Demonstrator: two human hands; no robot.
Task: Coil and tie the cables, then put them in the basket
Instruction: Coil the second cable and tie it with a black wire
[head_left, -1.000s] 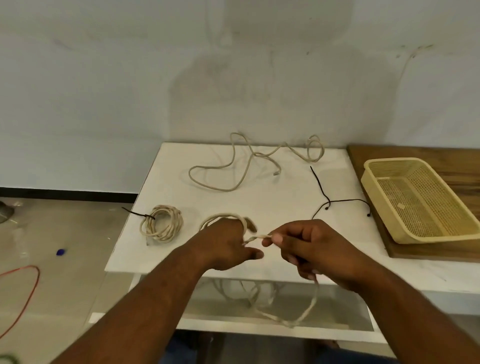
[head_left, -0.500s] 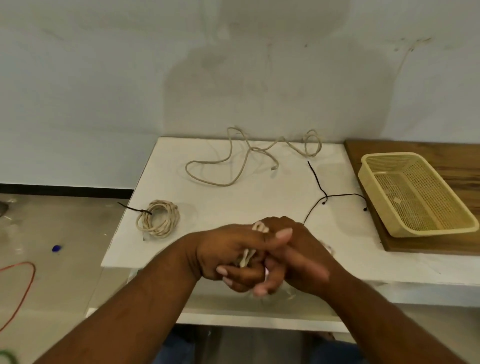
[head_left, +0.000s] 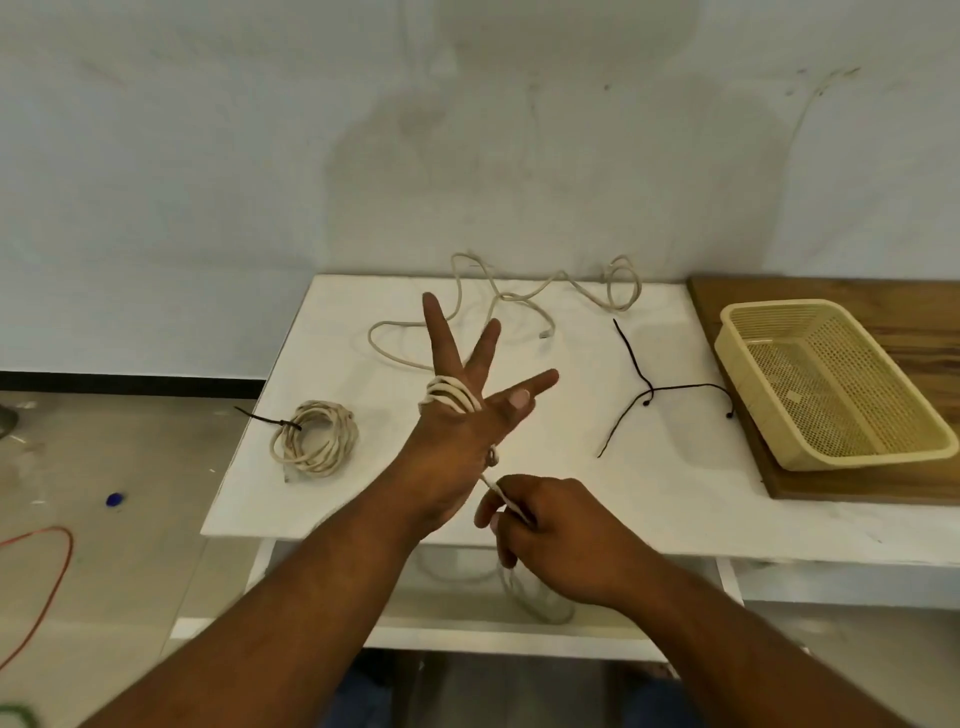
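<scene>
Right hand (head_left: 556, 530) pinches cable (head_left: 449, 397) slanting up-left to spread left hand (head_left: 457, 441).

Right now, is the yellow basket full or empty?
Empty. The basket shows bare mesh inside, apart from a small pale spot on its floor. The tied coil lies on the white table, outside it.

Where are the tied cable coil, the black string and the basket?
tied cable coil (head_left: 340, 441): head view, right side of its ring.
black string (head_left: 649, 391): head view, where its strands meet.
basket (head_left: 753, 400): head view, its left wall.
</scene>
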